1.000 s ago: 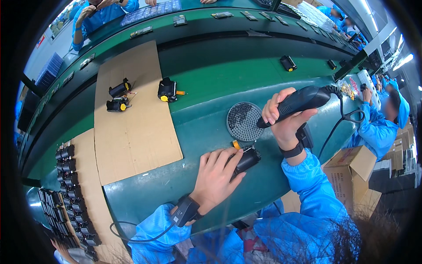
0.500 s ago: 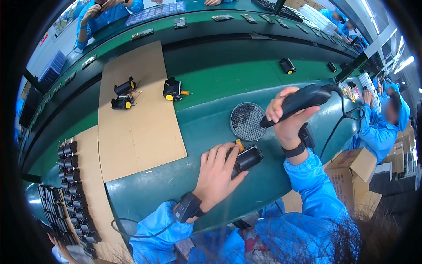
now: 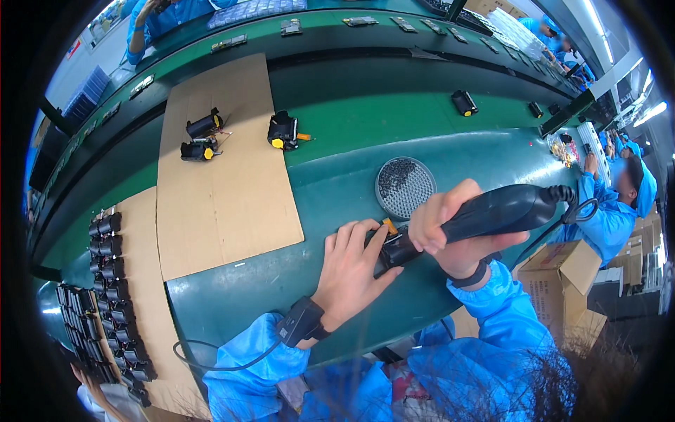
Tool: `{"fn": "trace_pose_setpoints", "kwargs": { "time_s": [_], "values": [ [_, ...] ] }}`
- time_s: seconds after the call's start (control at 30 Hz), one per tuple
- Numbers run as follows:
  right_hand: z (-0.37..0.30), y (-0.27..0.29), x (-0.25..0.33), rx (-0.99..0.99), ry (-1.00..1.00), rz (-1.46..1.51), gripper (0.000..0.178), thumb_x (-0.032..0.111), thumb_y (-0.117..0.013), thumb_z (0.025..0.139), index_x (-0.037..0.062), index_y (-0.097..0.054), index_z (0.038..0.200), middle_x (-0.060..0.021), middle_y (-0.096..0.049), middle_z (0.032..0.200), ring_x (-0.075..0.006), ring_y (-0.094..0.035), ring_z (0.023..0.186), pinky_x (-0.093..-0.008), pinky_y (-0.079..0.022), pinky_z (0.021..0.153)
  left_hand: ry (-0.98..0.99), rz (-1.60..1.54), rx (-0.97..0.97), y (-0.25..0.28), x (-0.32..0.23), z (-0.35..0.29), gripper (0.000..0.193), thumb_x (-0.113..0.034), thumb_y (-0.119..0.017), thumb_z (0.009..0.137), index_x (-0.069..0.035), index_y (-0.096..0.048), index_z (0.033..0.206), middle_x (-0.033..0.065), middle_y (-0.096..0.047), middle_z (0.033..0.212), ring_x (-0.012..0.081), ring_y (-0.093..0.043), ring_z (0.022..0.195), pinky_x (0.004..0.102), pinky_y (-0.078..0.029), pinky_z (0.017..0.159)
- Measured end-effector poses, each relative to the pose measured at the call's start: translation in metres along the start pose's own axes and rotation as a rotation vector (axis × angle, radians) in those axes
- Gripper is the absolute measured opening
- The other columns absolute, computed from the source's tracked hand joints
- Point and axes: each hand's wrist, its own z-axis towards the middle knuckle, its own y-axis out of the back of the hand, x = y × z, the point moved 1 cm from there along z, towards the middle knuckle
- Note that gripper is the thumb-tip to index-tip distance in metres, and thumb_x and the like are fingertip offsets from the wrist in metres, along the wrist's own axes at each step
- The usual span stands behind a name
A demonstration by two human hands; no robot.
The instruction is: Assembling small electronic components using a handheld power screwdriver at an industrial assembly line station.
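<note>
My left hand (image 3: 348, 273) is closed around the near-left end of a black cylindrical device part (image 3: 399, 252), holding it down on the green work mat. An orange flex tab (image 3: 389, 226) sticks up from the part's far side. My right hand (image 3: 453, 232) grips a black electric screwdriver (image 3: 503, 211) with a coiled cord, held at a slant. Its tip is hidden behind my fingers, over the right end of the part, so I cannot tell whether they touch. Just beyond stands a round dimpled tray (image 3: 420, 193) with small black screws in its left portion.
Cardboard sheets (image 3: 225, 218) lie to the left, bearing several black parts (image 3: 205, 125) and a column of them (image 3: 112, 267). Another part (image 3: 283, 131) sits at the sheet's right edge. An open carton (image 3: 555, 278) stands at the right, near a co-worker (image 3: 619, 204). Circuit boards (image 3: 360, 22) line the far ledge.
My right hand has brought the screwdriver down and toward me, from beside the screw tray to over the part. My left hand keeps its hold on the part.
</note>
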Motion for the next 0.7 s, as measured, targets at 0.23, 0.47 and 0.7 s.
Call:
{"fn": "trace_pose_setpoints", "kwargs": {
  "time_s": [0.23, 0.47, 0.7],
  "values": [
    [0.000, 0.003, -0.007, 0.040, -0.045, -0.160, 0.093, 0.097, -0.034, 0.070, 0.0087, -0.045, 0.095, -0.0039, -0.048, 0.059, -0.0133, -0.045, 0.045, -0.0284, -0.042, 0.043, -0.002, 0.008, 0.001, -0.001, 0.001, -0.001, 0.065, -0.030, -0.082, 0.074, -0.002, -0.060, 0.129, 0.0113, -0.053, 0.127, 0.0308, -0.048, 0.121, 0.0440, -0.037, 0.096],
    [-0.002, 0.005, -0.011, 0.022, -0.079, -0.161, 0.092, 0.097, -0.033, 0.069, 0.0093, -0.045, 0.095, -0.0038, -0.048, 0.059, -0.0132, -0.046, 0.046, -0.0280, -0.041, 0.043, -0.001, 0.021, 0.001, -0.001, 0.001, -0.001, 0.064, -0.031, -0.082, 0.075, -0.003, -0.060, 0.128, 0.0112, -0.054, 0.126, 0.0306, -0.048, 0.120, 0.0435, -0.038, 0.095],
    [-0.005, 0.004, -0.013, -0.002, -0.128, -0.106, 0.101, 0.098, -0.042, 0.059, 0.0052, -0.048, 0.098, -0.0043, -0.052, 0.063, -0.0128, -0.050, 0.053, -0.0271, -0.043, 0.050, -0.001, 0.012, -0.006, -0.003, 0.002, -0.001, 0.060, -0.030, -0.082, 0.075, -0.003, -0.061, 0.124, 0.0110, -0.054, 0.126, 0.0308, -0.049, 0.120, 0.0434, -0.037, 0.095]
  ]
}}
